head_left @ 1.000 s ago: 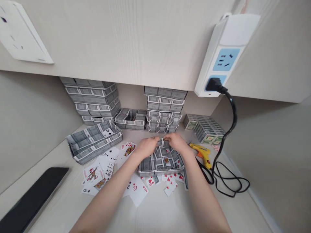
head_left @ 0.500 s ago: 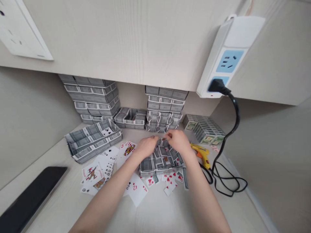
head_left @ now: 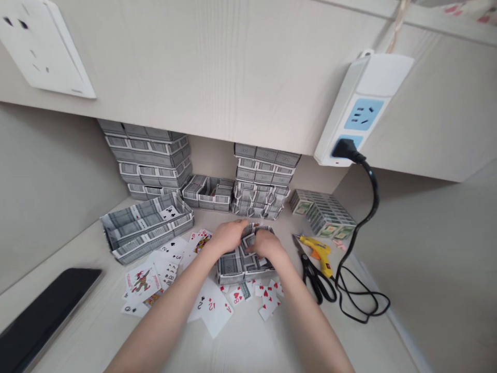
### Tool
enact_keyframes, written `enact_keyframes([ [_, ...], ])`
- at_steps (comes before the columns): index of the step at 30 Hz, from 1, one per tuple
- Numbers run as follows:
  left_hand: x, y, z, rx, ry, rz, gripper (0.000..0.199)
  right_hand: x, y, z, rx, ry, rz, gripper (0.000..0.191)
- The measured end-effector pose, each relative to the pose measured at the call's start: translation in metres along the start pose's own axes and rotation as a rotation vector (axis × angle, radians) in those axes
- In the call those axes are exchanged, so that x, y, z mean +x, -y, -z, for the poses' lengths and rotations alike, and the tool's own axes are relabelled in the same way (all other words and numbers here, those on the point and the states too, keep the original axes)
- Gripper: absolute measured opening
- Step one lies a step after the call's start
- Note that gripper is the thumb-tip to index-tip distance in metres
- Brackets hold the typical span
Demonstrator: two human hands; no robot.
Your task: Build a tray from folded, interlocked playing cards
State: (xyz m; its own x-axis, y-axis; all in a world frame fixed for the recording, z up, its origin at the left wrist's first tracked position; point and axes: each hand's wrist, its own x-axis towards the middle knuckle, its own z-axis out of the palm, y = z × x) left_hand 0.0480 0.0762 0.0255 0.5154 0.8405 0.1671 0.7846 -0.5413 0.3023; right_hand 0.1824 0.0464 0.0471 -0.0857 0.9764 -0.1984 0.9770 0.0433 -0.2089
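Note:
A low box folded from grey-backed playing cards [head_left: 232, 267] lies on the table between my arms, with folded card pieces inside it. My left hand [head_left: 230, 235] is closed at its far left side, fingertips on the back wall. Inside the box, my right hand [head_left: 267, 244] reaches down with curled fingers among the inner pieces; what its fingertips pinch is hidden. Cut heart card pieces [head_left: 267, 299] lie just in front of the box. Loose playing cards [head_left: 212, 305] spread to its left, with a joker card [head_left: 142, 280] among them.
Black-handled scissors [head_left: 316, 277] and a yellow glue gun [head_left: 318, 251] with a black cord lie at right. Behind stand stacked card boxes [head_left: 149, 150] and another stack [head_left: 266, 171]. An open card tray [head_left: 147, 228] sits left. A power strip [head_left: 363, 114] hangs above.
My right hand has moved from the box's far edge down into its inside. My left hand stays at the back wall. The scissors now show beside the glue gun, and the view has shifted slightly.

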Motion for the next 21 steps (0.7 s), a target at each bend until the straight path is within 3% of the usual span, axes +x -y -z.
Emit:
enact_keyframes([
  [6,-0.004,0.003,0.011,-0.007,0.034,-0.030,0.022,-0.012,-0.014,0.022,0.112,-0.016,0.252,0.015],
  [8,-0.006,0.004,0.015,0.000,0.058,-0.001,0.023,-0.016,-0.024,0.031,0.257,-0.018,0.244,0.015],
  [11,-0.008,0.001,0.021,0.028,0.050,0.003,0.029,-0.018,-0.037,0.041,0.422,-0.144,0.181,0.018],
  [14,-0.006,-0.006,0.022,-0.029,-0.019,-0.091,0.037,-0.016,-0.044,0.045,0.330,-0.308,0.179,0.018],
  [16,-0.003,-0.009,0.019,-0.099,-0.048,-0.134,0.031,-0.014,-0.047,0.044,0.196,-0.348,0.188,0.017],
  [21,0.003,-0.010,0.004,-0.213,-0.073,-0.096,0.026,-0.007,-0.051,0.038,0.087,-0.246,0.269,0.019],
])
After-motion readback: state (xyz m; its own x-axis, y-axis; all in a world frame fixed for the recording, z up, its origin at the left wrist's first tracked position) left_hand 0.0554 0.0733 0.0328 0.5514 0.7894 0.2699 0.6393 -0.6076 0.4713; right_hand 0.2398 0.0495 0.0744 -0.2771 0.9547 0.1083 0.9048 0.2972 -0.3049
